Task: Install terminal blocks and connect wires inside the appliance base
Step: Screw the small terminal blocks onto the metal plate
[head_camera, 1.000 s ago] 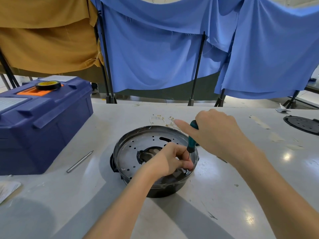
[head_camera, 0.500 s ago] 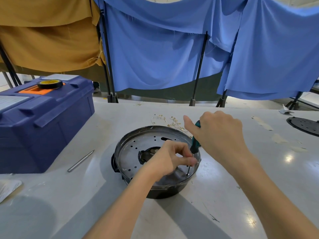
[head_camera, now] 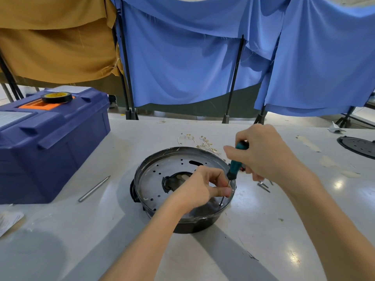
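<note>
A round black appliance base (head_camera: pixel 154 185) with a perforated metal plate inside sits mid-table. My right hand (head_camera: pixel 263 155) grips the green handle of a screwdriver (head_camera: pixel 234 169), held nearly upright. Its tip rests on a screw (head_camera: pixel 220 204) at the plate's right front edge. My left hand (head_camera: pixel 200 187) is over the plate with its fingers curled, thumb and finger pinching the screwdriver's thin shaft just above the screw. Thin pale wires with small terminals (head_camera: pixel 203 142) lie in a loose pile on the table just behind the base.
A blue toolbox (head_camera: pixel 50 142) with a roll of black tape (head_camera: pixel 56 97) on its lid stands at the left. A metal rod (head_camera: pixel 94 188) lies between toolbox and base. Small metal bits (head_camera: pixel 263 185) lie right of the base. A black perforated disc (head_camera: pixel 359 147) sits far right.
My right hand has tipped the screwdriver a little more upright and shifted slightly right. The left hand stays at the shaft. The view has dipped slightly.
</note>
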`<state>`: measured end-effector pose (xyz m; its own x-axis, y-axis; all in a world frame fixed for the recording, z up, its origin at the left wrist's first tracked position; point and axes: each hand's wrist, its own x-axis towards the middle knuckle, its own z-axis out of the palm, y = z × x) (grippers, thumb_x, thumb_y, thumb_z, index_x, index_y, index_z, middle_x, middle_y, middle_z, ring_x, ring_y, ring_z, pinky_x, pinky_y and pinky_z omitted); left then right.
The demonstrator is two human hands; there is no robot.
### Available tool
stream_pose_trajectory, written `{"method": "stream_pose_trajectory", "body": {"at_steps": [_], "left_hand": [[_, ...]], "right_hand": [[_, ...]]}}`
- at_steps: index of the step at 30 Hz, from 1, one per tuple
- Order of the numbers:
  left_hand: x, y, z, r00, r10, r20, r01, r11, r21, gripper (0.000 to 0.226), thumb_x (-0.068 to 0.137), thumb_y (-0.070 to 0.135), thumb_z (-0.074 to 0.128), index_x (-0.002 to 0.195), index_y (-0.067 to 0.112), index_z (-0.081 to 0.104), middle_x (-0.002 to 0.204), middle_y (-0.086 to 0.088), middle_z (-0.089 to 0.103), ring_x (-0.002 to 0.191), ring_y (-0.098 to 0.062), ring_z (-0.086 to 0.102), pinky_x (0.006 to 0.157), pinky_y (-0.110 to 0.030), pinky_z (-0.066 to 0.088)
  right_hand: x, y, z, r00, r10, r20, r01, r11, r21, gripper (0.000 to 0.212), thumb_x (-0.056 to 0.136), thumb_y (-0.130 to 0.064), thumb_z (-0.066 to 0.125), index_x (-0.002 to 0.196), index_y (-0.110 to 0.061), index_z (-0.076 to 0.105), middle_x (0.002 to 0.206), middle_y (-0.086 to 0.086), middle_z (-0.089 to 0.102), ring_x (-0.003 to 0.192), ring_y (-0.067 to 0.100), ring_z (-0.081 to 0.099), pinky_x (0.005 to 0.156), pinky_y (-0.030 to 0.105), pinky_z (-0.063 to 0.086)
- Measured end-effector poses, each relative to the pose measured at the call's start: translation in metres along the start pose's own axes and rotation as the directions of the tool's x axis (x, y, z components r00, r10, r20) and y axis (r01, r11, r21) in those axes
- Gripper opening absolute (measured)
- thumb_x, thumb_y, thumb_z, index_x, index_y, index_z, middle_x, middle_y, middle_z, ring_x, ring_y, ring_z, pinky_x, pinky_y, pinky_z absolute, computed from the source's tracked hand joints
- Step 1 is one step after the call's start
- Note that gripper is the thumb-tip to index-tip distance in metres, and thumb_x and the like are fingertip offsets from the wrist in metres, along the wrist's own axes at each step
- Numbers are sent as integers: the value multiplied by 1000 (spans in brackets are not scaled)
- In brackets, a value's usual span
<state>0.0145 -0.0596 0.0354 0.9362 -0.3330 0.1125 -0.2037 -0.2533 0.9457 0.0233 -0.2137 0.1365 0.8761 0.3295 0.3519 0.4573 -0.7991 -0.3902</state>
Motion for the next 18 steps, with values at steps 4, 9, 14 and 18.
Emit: {"method": "stream_pose_trajectory", "body": {"at_steps": [4,9,14,18], "left_hand": [[1,3,2,1000,15,9,-15,1000,5,15,78,26,79,69,28,67,71,8,67,74,-1,61,74,-14,47],[0,11,-3,995,74,-61,-77,996,-46,26,76,26,80,85,47,69,83,2,74,80,-12,68,79,-25,54],[-13,19,-10,988,120,-100,-134,979,-151,21,72,45,77,90,40,68,81,8,73,73,-1,64,65,-23,46],[-13,19,-12,991,79,-103,-96,981,-170,24,82,37,74,98,19,71,90,-4,75,81,-9,68,75,-34,48]], "right_hand": [[-6,-9,8,988,13,-151,-44,978,-202,45,87,-41,60,56,-11,47,55,6,48,54,23,48,47,32,39],[-13,-46,24,960,-77,-271,-54,894,-446,58,96,-49,46,55,-20,19,53,-2,25,46,12,19,50,27,16],[-11,-44,23,954,-40,-298,-90,907,-411,60,96,-62,37,55,-20,22,53,-3,27,47,11,21,52,28,19],[-5,-27,9,987,-37,-158,-23,933,-360,64,83,-77,39,65,-18,52,59,-8,47,54,11,43,53,26,28]]}}
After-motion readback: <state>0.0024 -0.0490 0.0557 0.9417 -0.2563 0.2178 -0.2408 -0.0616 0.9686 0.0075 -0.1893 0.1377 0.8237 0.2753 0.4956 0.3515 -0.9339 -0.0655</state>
